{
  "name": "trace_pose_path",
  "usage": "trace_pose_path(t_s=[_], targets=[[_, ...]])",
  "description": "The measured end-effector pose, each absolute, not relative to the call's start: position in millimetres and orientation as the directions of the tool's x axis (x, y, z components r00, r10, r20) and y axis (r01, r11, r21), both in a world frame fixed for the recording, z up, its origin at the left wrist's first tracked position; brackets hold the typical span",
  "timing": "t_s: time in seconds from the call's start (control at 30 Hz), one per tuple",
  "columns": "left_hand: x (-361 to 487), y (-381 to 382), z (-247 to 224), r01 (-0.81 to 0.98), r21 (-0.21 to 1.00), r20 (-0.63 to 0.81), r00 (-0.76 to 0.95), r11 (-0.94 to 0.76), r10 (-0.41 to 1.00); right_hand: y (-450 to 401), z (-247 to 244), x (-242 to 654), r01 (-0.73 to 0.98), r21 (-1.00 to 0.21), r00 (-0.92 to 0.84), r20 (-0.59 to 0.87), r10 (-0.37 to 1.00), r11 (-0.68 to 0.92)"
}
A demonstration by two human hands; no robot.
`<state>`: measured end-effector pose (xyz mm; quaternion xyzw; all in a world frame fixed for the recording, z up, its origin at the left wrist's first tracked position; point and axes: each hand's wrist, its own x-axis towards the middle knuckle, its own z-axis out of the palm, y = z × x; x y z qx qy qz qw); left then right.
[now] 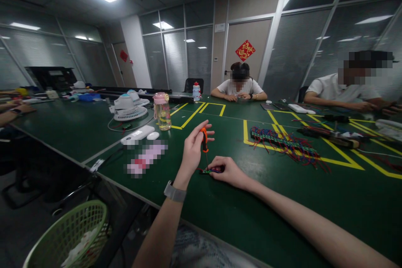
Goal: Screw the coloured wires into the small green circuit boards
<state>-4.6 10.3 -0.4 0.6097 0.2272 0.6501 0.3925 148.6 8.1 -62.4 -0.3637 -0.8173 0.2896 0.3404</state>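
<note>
While pinching an orange-and-black screwdriver (pixel 204 140) between thumb and extended fingers of the left hand (pixel 192 148), aims its thin shaft steeply down at a small green circuit board (pixel 205 171); cannot tell for certain of contact at the tip. Grasps that board, trailing coloured wires, in the fingertips of the right hand (pixel 230 172), on or just above the green table (pixel 220 213), near its closest edge and right below the screwdriver. Wears a grey band (pixel 175 193) on the left wrist. Has to the left a white device (pixel 137 135) with a display, a white oval object (pixel 153 135) just beside it, a blurred-out pink item (pixel 147 157) and, farther off, a pink-lidded bottle (pixel 163 113) near two white fans (pixel 130 113). Has to the right a row of small boards (pixel 282 143) tangled with red and blue wires, lying across yellow tape (pixel 245 132). Faces a person in white (pixel 254 88) seated across the table, with another person (pixel 329 90) farther right. Has a green basket (pixel 83 217) below the table's edge at lower left
</note>
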Motion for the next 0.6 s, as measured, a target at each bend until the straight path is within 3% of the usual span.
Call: trace_pose_path(t_s=[0.07, 0.23, 0.43, 0.6], targets=[[-4.1, 10.5, -1.1, -0.216, 0.783, 0.604, 0.039, -0.584, 0.796, 8.5, -63.0, 148.5, 0.401, -0.719, -0.503, 0.346, 0.792, 0.568], [-5.7, 7.7, 0.1, 0.070, 0.710, 0.704, -0.078, -0.700, 0.706, 10.7, -66.1, 148.2, 0.402, -0.713, -0.498, 0.356, 0.791, 0.574], [-5.4, 5.9, 2.3, -0.122, 0.771, 0.632, 0.040, -0.624, 0.774, 11.3, -66.1, 149.0, 0.397, -0.711, -0.507, 0.357, 0.784, 0.581], [-6.8, 7.2, 1.7, -0.010, 0.726, 0.686, -0.038, -0.687, 0.726, 10.0, -64.1, 149.2, 0.401, -0.708, -0.511, 0.354, 0.784, 0.581]])
